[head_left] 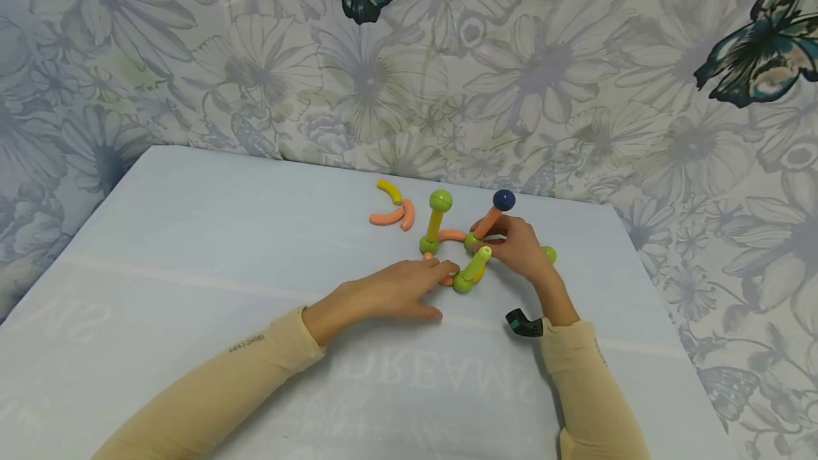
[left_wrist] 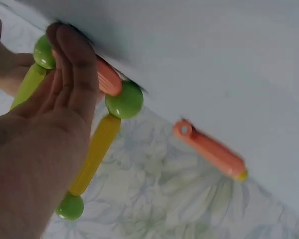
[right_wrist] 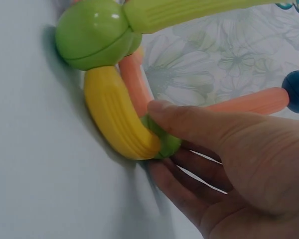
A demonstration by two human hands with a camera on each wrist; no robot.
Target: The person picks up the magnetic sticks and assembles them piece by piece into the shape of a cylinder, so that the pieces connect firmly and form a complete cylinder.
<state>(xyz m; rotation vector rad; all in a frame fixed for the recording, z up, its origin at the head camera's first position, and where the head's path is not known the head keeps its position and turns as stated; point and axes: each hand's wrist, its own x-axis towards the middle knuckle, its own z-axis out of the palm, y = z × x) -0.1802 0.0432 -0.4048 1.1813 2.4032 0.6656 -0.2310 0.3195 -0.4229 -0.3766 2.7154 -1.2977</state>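
The right wrist partly hid one outlying green ball (head_left: 549, 254). Right of centre, the right hand (head_left: 516, 247) pinched a base ball (head_left: 471, 241) of the toy frame (head_left: 434, 224); the left hand (head_left: 401, 288), fingers extended, partly covered its orange rod (left_wrist: 108, 77). Upper centre lay two orange pieces (head_left: 386, 218), one yellow (head_left: 388, 191).

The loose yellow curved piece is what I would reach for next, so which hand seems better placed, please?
Probably the left hand: the yellow curved piece lies toward its side and its fingers look straight, while the right hand pinches a green ball.
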